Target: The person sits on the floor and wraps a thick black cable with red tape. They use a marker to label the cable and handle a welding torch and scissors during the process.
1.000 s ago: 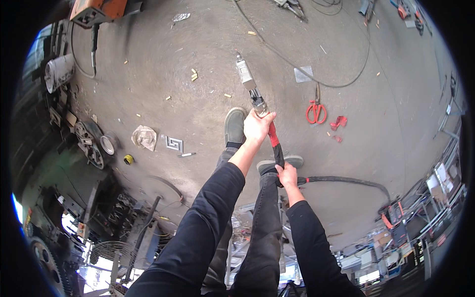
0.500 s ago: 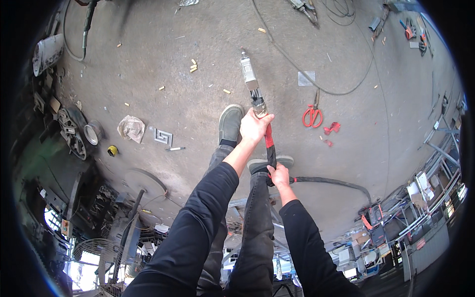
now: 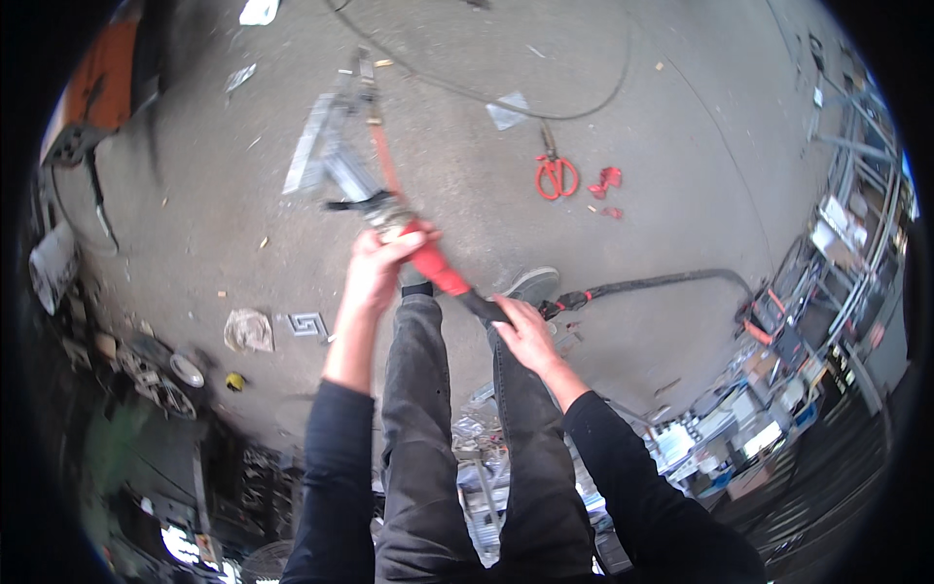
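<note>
My left hand (image 3: 381,261) is closed around the rear of a welding gun (image 3: 352,175), where its metal body meets a red-wrapped sleeve (image 3: 438,270). The gun points away and to the left; its front is smeared by motion, so the tip is unclear. Further back, my right hand (image 3: 525,333) grips the black cable (image 3: 486,308) that comes out of the sleeve. That cable carries on to the right as a thick black hose (image 3: 671,283). Under the gun's front lie a blurred pale slatted metal piece (image 3: 307,146) and an orange-red strip (image 3: 384,156).
Red-handled scissors (image 3: 556,179) and red scraps (image 3: 605,181) lie on the floor to the right, near a flat metal sheet (image 3: 507,111). A thin cable (image 3: 467,94) loops beyond. At left are an orange machine (image 3: 102,73), a crumpled cloth (image 3: 249,331) and a square spiral metal piece (image 3: 307,324).
The welding gun has swung left and now tilts that way, with both hands still on it. My left hand has moved left. The view has shifted, bringing the orange machine in.
</note>
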### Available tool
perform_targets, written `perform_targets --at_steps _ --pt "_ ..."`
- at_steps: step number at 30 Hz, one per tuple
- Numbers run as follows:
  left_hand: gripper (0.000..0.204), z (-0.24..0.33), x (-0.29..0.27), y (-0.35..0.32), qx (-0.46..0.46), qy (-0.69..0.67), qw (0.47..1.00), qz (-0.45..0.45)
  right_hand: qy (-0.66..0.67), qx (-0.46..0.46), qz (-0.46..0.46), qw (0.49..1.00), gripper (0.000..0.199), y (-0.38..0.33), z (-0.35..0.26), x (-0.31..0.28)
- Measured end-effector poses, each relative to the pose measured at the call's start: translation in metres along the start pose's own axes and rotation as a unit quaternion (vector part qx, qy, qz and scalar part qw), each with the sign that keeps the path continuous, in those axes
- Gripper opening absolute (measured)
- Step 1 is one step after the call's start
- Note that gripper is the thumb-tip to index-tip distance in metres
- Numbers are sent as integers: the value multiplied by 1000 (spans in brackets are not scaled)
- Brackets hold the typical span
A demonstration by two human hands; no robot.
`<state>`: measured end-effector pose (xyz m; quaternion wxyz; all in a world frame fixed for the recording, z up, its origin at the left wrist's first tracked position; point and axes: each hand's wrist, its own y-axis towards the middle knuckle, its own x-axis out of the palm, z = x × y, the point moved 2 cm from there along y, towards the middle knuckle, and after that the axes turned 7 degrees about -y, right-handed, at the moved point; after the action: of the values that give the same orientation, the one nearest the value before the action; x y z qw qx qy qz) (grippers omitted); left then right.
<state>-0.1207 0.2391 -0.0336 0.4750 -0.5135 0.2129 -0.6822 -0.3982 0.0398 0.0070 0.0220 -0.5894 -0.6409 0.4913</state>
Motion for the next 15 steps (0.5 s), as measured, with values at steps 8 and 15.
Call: perform_targets --at_steps 8,15 --pt "30 87 -59 69 192 -298 934 33 -68 -116 175 975 61 132 -50 -11" --pt "38 34 -145 170 151 -345 923 -82 -25 -98 250 963 52 177 130 -45"
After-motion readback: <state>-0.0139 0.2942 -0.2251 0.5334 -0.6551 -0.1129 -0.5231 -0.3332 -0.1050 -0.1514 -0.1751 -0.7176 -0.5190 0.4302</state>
